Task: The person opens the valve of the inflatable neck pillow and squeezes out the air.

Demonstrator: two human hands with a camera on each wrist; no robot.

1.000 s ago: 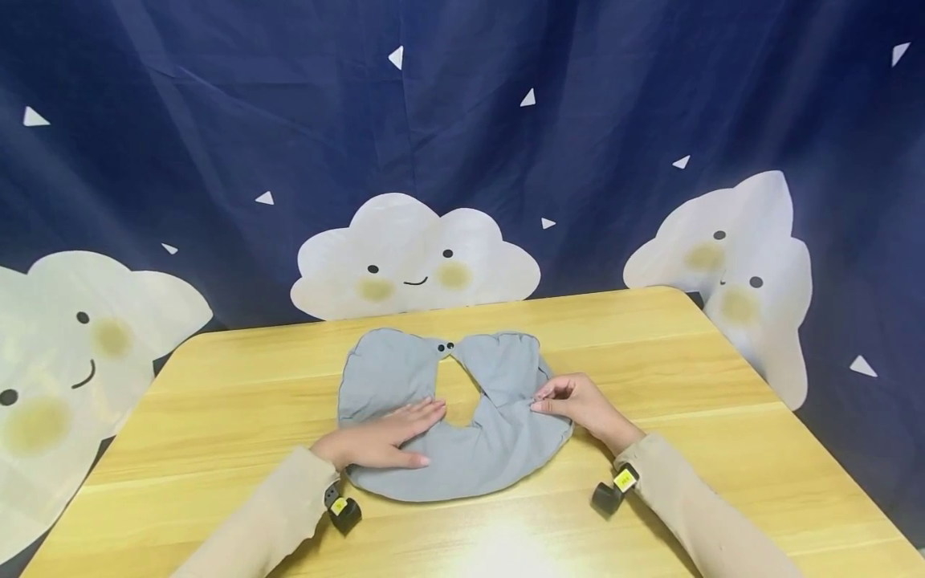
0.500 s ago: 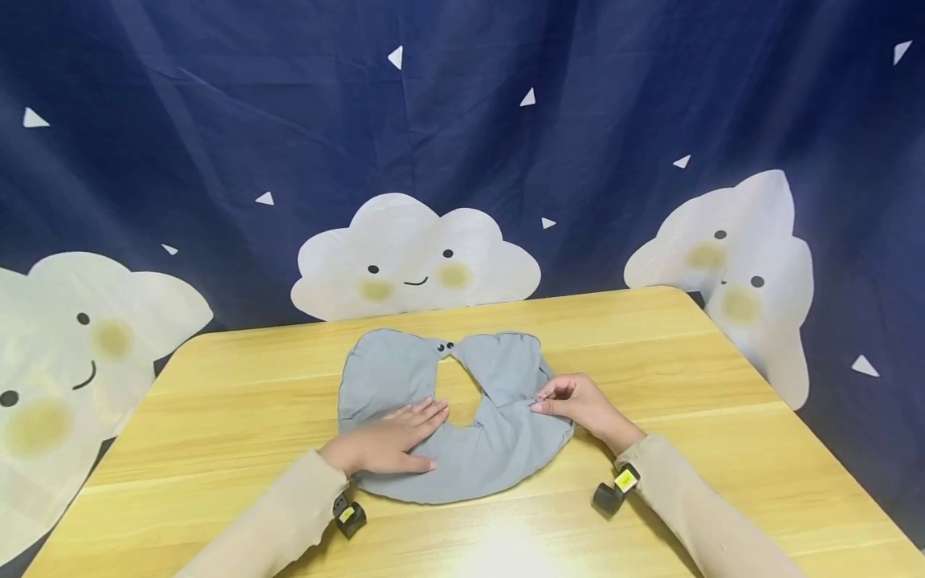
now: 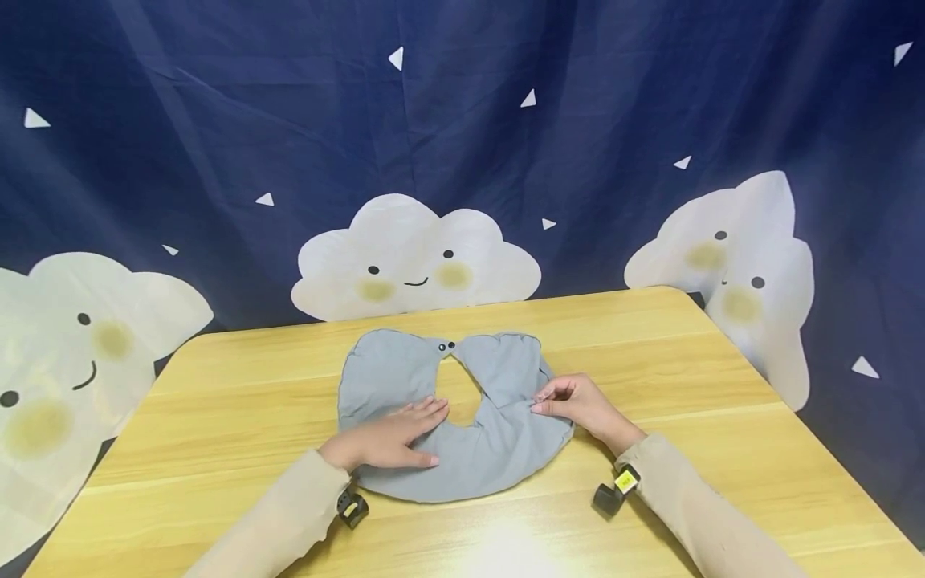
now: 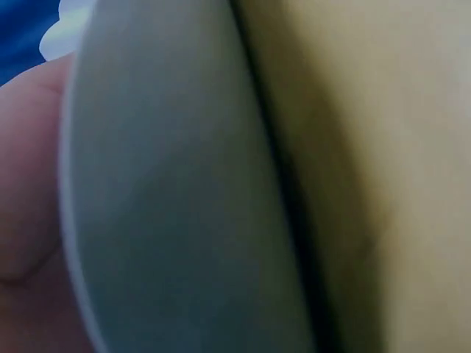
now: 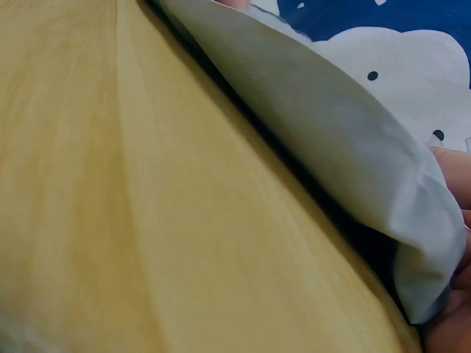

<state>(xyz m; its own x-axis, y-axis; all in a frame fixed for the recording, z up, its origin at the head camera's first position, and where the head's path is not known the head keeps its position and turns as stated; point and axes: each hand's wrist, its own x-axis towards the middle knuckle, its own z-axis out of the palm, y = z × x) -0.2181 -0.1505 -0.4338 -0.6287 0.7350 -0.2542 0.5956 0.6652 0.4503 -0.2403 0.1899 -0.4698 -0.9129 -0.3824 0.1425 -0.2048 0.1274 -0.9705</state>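
A grey, soft U-shaped neck pillow [image 3: 477, 466] lies on the table, its two ends meeting at the far side by a pair of dark snap buttons [image 3: 446, 346]. My left hand [image 3: 386, 440] rests on its left part, fingers straight and palm down. On the right part, my right hand [image 3: 584, 405] pinches the fabric between thumb and fingers; what exactly sits at the fingertips is too small to tell. Blurred grey fabric [image 4: 176, 184] fills much of the left wrist view. In the right wrist view the pillow's rounded side [image 5: 331, 125] stands slightly off the table.
Pale wooden tabletop [image 3: 238, 433] surrounds the pillow on all sides. Behind the table's far edge hangs a dark blue curtain [image 3: 462, 128] printed with white clouds and small triangles. A small black device [image 3: 609, 499] is strapped at the right wrist, another [image 3: 352, 509] at the left.
The left hand and wrist have slid slightly to the right over the pillow. My right hand keeps its pinch in the same spot, and the pillow has hardly moved.
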